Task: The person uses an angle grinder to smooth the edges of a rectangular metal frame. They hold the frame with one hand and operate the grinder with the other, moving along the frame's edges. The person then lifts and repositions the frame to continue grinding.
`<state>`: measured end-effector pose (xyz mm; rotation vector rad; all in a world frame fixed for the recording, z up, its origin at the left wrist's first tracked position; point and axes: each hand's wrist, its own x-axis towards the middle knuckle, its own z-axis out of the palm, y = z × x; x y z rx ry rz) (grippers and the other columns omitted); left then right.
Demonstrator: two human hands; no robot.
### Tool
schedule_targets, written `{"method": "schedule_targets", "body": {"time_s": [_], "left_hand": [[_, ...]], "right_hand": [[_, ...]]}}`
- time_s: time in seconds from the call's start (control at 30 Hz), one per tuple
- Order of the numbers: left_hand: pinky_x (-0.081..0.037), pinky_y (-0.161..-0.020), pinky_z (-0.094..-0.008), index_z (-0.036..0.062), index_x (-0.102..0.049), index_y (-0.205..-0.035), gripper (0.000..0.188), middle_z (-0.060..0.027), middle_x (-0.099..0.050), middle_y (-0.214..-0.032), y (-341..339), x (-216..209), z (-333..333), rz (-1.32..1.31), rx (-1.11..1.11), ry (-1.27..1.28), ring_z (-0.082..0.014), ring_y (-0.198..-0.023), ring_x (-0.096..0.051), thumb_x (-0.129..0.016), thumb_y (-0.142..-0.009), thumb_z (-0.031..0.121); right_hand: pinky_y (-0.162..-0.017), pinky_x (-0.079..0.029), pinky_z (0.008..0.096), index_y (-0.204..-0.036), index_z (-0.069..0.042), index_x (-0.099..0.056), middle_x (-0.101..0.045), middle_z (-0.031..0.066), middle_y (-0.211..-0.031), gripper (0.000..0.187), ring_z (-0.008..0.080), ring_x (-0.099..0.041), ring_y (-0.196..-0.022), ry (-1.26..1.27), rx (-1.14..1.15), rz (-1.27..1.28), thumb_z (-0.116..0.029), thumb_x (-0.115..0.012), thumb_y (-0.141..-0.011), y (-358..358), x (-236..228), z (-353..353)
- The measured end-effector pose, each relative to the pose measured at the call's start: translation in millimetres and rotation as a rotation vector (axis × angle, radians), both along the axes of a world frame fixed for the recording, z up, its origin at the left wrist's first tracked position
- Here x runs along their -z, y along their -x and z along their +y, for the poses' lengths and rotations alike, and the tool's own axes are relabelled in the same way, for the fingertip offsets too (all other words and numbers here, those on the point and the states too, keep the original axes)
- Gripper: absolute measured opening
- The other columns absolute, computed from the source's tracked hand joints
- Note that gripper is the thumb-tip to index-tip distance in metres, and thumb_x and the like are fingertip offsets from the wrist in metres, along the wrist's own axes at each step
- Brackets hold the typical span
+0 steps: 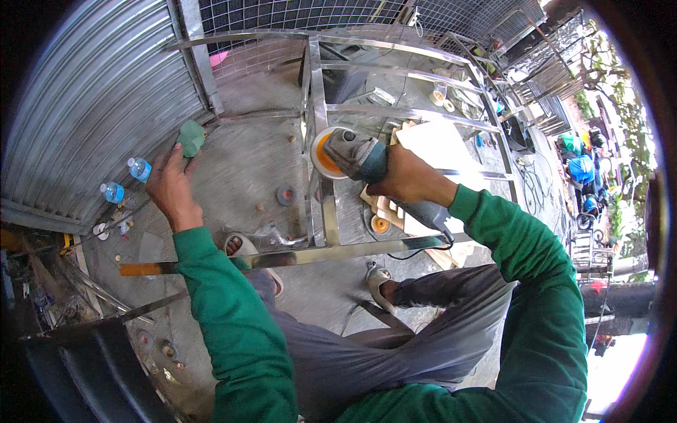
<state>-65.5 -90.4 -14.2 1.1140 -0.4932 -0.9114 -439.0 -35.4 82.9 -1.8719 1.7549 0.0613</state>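
My right hand (pixel 416 176) is wrapped round a blue-grey angle grinder (pixel 367 161), its cord trailing from the rear. On the grinder is a round disc (pixel 326 153), white at the rim and orange inside, against or just over an upright bar of the shiny metal frame (pixel 331 218); I cannot tell whether they touch. My left hand (pixel 173 189) is out to the left, its fingers pinching a flat green lump (pixel 191 138) of what looks like polishing compound. Below both hands, the frame's near rail passes under my left forearm.
Two water bottles (pixel 139 168) stand by the corrugated metal shutter (pixel 106 99) at left. Pale sheets (pixel 437 148) lie beneath the frame's right part, with a spare orange disc (pixel 380 224) nearby. Wire mesh (pixel 282 17) closes the back. My feet are close to the near rail.
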Motion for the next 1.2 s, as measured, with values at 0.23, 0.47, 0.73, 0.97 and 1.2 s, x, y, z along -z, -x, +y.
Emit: {"method": "schedule_targets", "body": {"time_s": [0.23, 0.47, 0.73, 0.97, 1.2], "left_hand": [[-0.067, -0.087, -0.0431, -0.0132, -0.065, -0.110, 0.020, -0.0194, -0.066, -0.115, 4.5, -2.8, 1.4, 0.001, 0.024, 0.025, -0.0289, -0.104, -0.068, -0.066, -0.095, 0.001], [-0.068, -0.085, -0.0428, -0.0136, -0.064, -0.110, 0.020, -0.0199, -0.065, -0.114, 14.1, -4.8, -2.3, -0.004, 0.015, 0.020, -0.0286, -0.104, -0.067, -0.066, -0.096, 0.001], [-0.067, -0.085, -0.0413, -0.0128, -0.062, -0.121, 0.028, -0.0204, -0.066, -0.119, 7.5, -1.8, 1.6, -0.036, 0.023, -0.008, -0.0333, -0.103, -0.070, -0.065, -0.096, 0.001], [-0.067, -0.083, -0.0410, -0.0141, -0.060, -0.121, 0.030, -0.0213, -0.066, -0.119, -3.5, 0.9, 2.6, -0.043, 0.036, -0.001, -0.0327, -0.103, -0.070, -0.065, -0.097, 0.002], [-0.068, -0.083, -0.0407, -0.0136, -0.061, -0.119, 0.028, -0.0207, -0.066, -0.119, -10.8, -1.6, 7.0, 0.005, 0.000, 0.001, -0.0339, -0.102, -0.071, -0.065, -0.096, 0.001]], "right_hand": [[-0.085, -0.057, 0.0452, -0.097, 0.011, -0.071, -0.072, 0.0317, -0.096, 0.050, 0.0436, -0.072, -0.094, 0.075, -0.047, -0.015, -0.029, -0.087, -0.073, 3.3, 10.0, -8.6], [-0.085, -0.058, 0.0447, -0.101, 0.010, -0.071, -0.073, 0.0295, -0.096, 0.052, 0.0415, -0.073, -0.093, 0.137, 0.054, 0.081, -0.031, -0.085, -0.072, 32.9, 8.8, 11.2], [-0.084, -0.057, 0.0423, -0.107, 0.007, -0.070, -0.075, 0.0246, -0.099, 0.051, 0.0363, -0.074, -0.093, 0.131, 0.127, -0.111, -0.026, -0.084, -0.071, 56.1, -11.6, 6.1], [-0.084, -0.057, 0.0427, -0.103, 0.008, -0.071, -0.073, 0.0269, -0.095, 0.049, 0.0384, -0.073, -0.090, 0.150, -0.039, -0.006, -0.027, -0.086, -0.073, 13.8, 3.4, 5.1], [-0.078, -0.056, 0.0439, -0.095, 0.009, -0.071, -0.071, 0.0279, -0.087, 0.046, 0.0371, -0.072, -0.082, 0.030, -0.049, -0.129, -0.029, -0.086, -0.075, -10.6, 11.6, -27.4]]}}
